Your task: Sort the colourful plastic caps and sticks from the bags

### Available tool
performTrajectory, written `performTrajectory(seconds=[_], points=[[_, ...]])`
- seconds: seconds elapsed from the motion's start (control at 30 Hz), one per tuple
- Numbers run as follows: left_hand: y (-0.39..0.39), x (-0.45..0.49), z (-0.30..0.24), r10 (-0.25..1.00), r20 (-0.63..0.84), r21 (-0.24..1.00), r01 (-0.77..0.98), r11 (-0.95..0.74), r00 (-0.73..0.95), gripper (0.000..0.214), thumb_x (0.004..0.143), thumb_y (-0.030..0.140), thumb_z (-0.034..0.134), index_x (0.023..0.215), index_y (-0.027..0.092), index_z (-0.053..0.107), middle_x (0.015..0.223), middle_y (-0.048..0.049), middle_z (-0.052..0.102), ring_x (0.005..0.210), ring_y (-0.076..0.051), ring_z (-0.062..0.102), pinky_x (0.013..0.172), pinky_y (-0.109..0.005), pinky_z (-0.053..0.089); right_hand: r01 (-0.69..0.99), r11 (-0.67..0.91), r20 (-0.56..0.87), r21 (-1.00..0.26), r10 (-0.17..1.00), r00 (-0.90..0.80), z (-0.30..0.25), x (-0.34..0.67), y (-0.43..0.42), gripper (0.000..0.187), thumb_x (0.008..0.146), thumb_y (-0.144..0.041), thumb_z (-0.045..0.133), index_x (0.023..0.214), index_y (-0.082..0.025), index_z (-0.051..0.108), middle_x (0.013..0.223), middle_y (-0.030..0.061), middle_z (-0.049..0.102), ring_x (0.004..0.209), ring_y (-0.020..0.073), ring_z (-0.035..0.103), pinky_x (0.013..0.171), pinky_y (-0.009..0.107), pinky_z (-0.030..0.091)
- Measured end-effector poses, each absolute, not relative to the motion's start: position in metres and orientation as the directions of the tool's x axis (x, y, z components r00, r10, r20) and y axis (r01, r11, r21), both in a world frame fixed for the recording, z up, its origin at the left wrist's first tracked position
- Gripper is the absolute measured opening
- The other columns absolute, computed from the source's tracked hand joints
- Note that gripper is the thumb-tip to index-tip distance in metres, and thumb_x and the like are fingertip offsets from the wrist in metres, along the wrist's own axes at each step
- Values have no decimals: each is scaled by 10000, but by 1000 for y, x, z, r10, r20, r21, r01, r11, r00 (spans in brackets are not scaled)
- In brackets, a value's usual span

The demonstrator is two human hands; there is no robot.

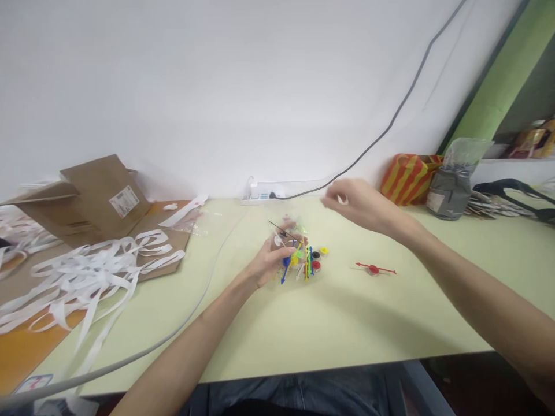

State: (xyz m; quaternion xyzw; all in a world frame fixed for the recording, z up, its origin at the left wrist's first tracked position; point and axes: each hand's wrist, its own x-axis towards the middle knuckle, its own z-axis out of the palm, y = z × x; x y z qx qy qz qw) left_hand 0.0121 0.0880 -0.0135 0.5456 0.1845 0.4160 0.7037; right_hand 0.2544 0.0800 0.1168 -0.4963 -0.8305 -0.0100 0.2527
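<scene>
My left hand is closed around a crinkled clear plastic bag over the middle of the table. Colourful plastic arrow spinners in blue, yellow, white and black show in and around it. Just right of those, more yellow, blue and green arrows stand close together. Beside them lie small round discs, one black, one red and one yellow. My right hand is raised above the table with its fingers curled to the thumb; anything pinched there is too small to tell. A red arrow spinner lies alone farther right.
Left are an open cardboard box and a heap of white straps. A power strip sits by the wall, with a grey cable running up. A striped bag and grey pouch stand back right.
</scene>
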Motion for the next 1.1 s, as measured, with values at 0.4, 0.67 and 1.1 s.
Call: performTrajectory(seconds=[0.4, 0.67, 1.1], points=[[86, 15, -16, 814, 145, 951, -307, 43, 563, 520, 783, 247, 775, 1224, 228, 500, 1066, -88, 686, 1077, -297, 656, 795, -384, 565, 653, 391, -71, -649, 823, -564, 66, 322, 66, 338, 843, -515, 644, 824, -178, 655, 756, 40, 640, 649, 151, 543, 570, 278, 388], [83, 17, -15, 810, 151, 962, -273, 11, 566, 575, 755, 242, 812, 1235, 238, 494, 1083, -84, 663, 1059, -269, 650, 815, -386, 563, 339, 748, 661, -571, 664, -350, 119, 223, 82, 240, 838, -417, 708, 884, -184, 743, 860, 41, 650, 768, 144, 554, 701, 303, 429], [84, 13, -10, 824, 175, 917, -393, 63, 540, 545, 755, 211, 795, 1222, 261, 518, 1164, -86, 650, 1131, -306, 632, 884, -473, 547, 441, 640, 575, -630, 765, -290, 92, 210, 88, 269, 879, -391, 658, 1091, -235, 717, 1042, 67, 650, 946, 191, 586, 790, 327, 448]])
